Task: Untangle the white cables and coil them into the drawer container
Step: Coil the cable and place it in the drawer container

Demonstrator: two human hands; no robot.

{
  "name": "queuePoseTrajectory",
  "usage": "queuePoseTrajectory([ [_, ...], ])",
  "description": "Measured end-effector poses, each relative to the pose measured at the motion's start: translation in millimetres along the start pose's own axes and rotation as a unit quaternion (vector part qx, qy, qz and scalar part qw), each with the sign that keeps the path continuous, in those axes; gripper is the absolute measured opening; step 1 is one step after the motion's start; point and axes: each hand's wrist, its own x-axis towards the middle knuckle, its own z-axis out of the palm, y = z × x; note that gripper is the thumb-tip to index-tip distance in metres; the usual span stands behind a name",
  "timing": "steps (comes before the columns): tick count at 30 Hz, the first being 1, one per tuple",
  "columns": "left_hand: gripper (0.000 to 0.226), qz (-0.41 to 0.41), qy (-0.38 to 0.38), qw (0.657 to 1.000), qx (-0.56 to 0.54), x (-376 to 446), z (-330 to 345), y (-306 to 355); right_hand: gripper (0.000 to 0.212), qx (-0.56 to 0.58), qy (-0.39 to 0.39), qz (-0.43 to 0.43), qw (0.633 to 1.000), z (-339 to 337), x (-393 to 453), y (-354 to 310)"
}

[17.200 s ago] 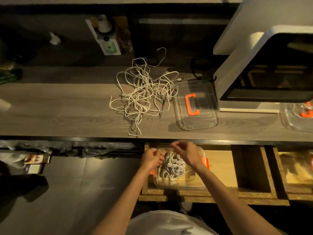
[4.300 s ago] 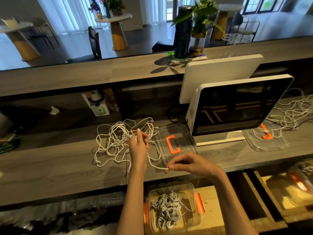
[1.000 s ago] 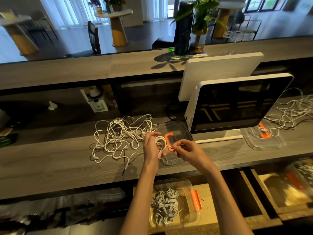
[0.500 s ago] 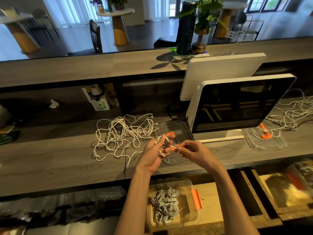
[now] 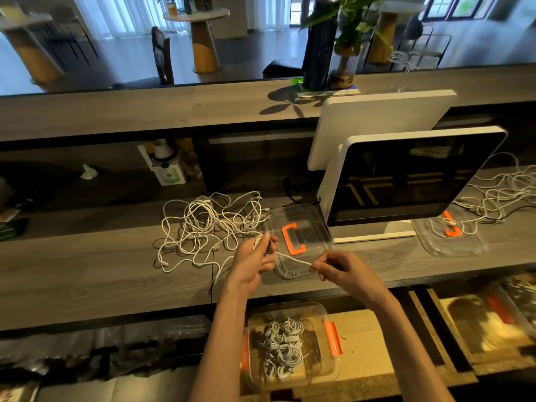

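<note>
A tangle of white cables [image 5: 206, 227] lies on the grey wooden counter. My left hand [image 5: 255, 259] grips a small coil of one white cable [image 5: 291, 259] beside the pile. A short taut stretch of that cable runs to my right hand [image 5: 339, 269], which pinches its end. Below the counter edge, a clear container with orange latches [image 5: 329, 369] sits in the open wooden drawer [image 5: 374, 364]. Several coiled white cables [image 5: 281, 346] lie inside it.
The container's clear lid with an orange handle [image 5: 293, 237] lies on the counter behind my hands. A white-framed screen [image 5: 406, 181] stands at the right. Another lid [image 5: 452, 233] and a cable tangle [image 5: 501, 195] lie further right. A second open drawer [image 5: 487, 323] is at the lower right.
My hands have drawn apart: the right hand pulled the cable's end out to the right, stretching a short length from the coil in the left hand.
</note>
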Motion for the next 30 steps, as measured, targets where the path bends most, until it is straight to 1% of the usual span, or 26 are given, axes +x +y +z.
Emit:
queuePoseTrajectory([
  [2,0.026,0.024,0.024,0.998,0.055,1.8,2.2,-1.0,0.011,-0.011,-0.015,-0.030,0.999,-0.6,-4.6,-4.6],
  [4,0.027,0.048,0.043,0.989,0.135,3.2,7.2,-3.8,0.012,-0.012,-0.036,-0.060,0.997,-1.2,-6.4,-12.8],
  [6,0.029,0.066,0.048,0.969,0.233,4.9,11.4,-8.1,0.012,-0.009,-0.059,-0.073,0.996,-4.3,-4.9,-21.2],
  [8,0.029,0.085,0.046,0.942,0.322,5.7,15.1,-11.5,0.011,-0.015,-0.084,-0.088,0.992,-8.7,-1.7,-30.6],
  [10,0.029,0.092,0.039,0.925,0.368,5.9,19.6,-11.7,0.013,-0.034,-0.105,-0.101,0.989,-14.0,1.6,-40.2],
  [12,0.036,0.068,0.015,0.929,0.364,3.9,26.5,-9.5,0.014,-0.065,-0.111,-0.109,0.986,-19.9,7.0,-46.6],
  [13,0.046,0.042,0.003,0.938,0.344,2.0,30.4,-8.1,0.015,-0.082,-0.106,-0.115,0.984,-22.9,11.0,-48.4],
  [15,0.074,-0.006,-0.024,0.956,0.292,0.1,36.2,-7.0,0.016,-0.112,-0.084,-0.123,0.982,-27.4,20.6,-51.3],
  [17,0.097,-0.024,-0.061,0.968,0.242,1.2,39.0,-10.4,0.016,-0.123,-0.055,-0.125,0.983,-27.7,31.7,-51.5],
  [18,0.103,-0.026,-0.072,0.971,0.225,1.1,40.2,-11.3,0.016,-0.120,-0.041,-0.125,0.984,-26.1,36.4,-51.1],
  [19,0.101,-0.024,-0.078,0.973,0.217,0.7,41.3,-11.7,0.016,-0.115,-0.026,-0.126,0.985,-23.9,40.3,-50.1],
  [22,0.072,-0.021,-0.101,0.977,0.189,-2.9,44.5,-8.6,0.014,-0.079,0.037,-0.118,0.989,-16.2,47.1,-44.6],
  [24,0.057,-0.029,-0.098,0.985,0.140,-3.3,43.6,-7.1,0.019,-0.047,0.072,-0.094,0.992,-13.9,47.1,-38.7],
  [27,0.038,-0.020,-0.062,0.994,0.086,-2.2,41.5,-6.6,0.016,-0.021,0.082,-0.064,0.994,-8.0,45.0,-27.7],
  [30,0.034,0.008,-0.004,0.997,0.083,0.6,40.9,-9.9,0.009,0.040,0.075,-0.039,0.996,-2.1,40.8,-19.5],
])
